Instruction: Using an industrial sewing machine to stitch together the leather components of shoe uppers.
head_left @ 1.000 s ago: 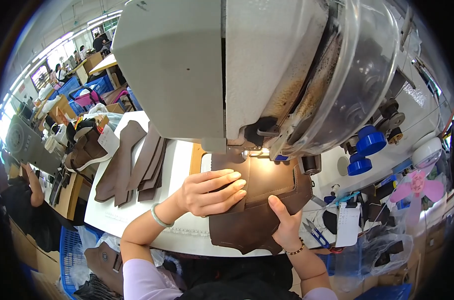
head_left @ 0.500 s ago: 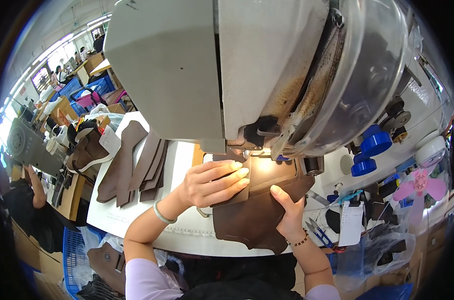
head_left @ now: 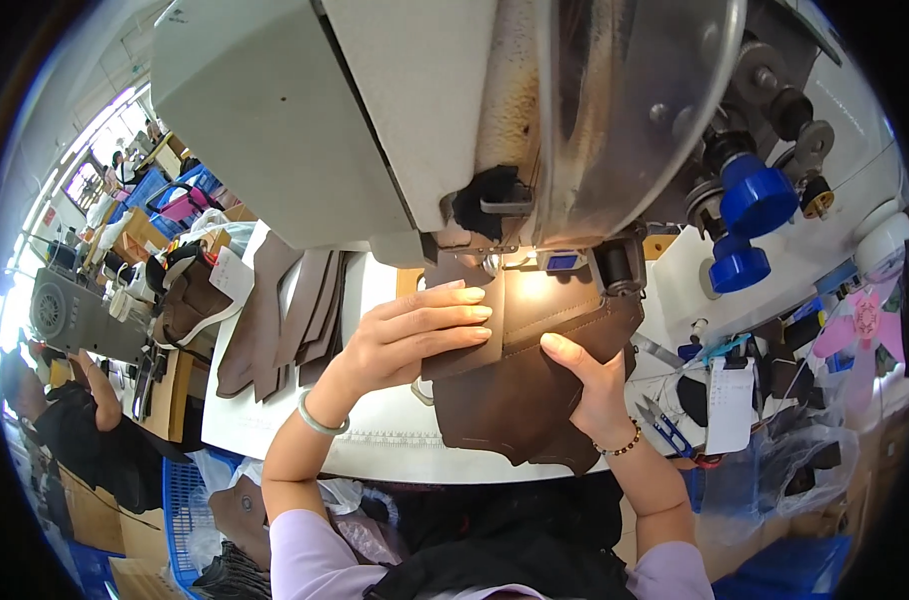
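Observation:
Brown leather shoe-upper piece [head_left: 505, 415] lies under the head of a grey sewing machine [head_left: 275, 130], lit by its lamp around the presser foot [head_left: 492, 264]. My left hand [head_left: 415, 335] rests flat on the leather's left part, fingers stretched toward the needle area; its thumb is hidden. At the right edge, my right hand [head_left: 595, 385] grips the same piece, thumb on top and fingers underneath, out of sight. A line of stitching runs across the leather between the hands.
Stacked brown leather pieces [head_left: 315, 305] lie on the white table [head_left: 375, 440] at left, beside a brown shoe [head_left: 197, 305]. Blue-handled snips [head_left: 667, 430] and a white paper tag [head_left: 731, 405] sit at right. A blue basket [head_left: 183, 515] stands lower left; another person [head_left: 85, 420] sits farther left.
The view has shifted, so the machine head appears higher and further left. Both hands stay on the leather, which has turned slightly; my left fingers lie straighter on it.

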The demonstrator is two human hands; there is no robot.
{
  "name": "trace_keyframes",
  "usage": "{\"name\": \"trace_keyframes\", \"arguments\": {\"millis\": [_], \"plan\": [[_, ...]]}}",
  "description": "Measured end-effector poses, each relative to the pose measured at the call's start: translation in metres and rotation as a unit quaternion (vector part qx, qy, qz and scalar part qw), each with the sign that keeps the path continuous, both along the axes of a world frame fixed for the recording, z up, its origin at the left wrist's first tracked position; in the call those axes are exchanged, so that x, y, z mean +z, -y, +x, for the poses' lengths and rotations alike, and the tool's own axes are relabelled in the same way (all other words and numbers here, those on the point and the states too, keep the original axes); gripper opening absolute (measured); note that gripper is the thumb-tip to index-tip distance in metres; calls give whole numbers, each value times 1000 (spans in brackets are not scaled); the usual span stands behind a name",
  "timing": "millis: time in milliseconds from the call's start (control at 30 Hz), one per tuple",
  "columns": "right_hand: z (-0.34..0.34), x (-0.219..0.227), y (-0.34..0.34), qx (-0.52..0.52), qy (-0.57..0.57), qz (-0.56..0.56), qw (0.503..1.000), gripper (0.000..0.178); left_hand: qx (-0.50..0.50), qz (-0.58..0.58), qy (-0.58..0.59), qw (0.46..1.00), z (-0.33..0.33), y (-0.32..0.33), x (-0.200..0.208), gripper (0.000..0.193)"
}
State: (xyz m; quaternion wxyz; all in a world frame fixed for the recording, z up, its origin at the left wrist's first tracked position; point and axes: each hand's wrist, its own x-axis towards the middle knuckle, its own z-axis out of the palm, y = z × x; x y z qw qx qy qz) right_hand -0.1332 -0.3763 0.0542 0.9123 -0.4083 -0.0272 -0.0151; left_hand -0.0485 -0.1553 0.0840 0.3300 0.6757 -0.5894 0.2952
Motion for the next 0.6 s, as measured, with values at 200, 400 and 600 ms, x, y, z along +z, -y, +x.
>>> {"name": "trace_keyframes", "arguments": {"millis": [200,400,600], "plan": [[-2,1,-3,-20,-7,-4,1000,30,1,40,-6,999,-3,-4,-2,31],[-1,0,-4,-29,5,-7,1000,31,24,33,78,996,0,0,-7,26],[-2,1,-4,-29,-8,-4,1000,34,41,7,147,988,4,5,-17,24]]}}
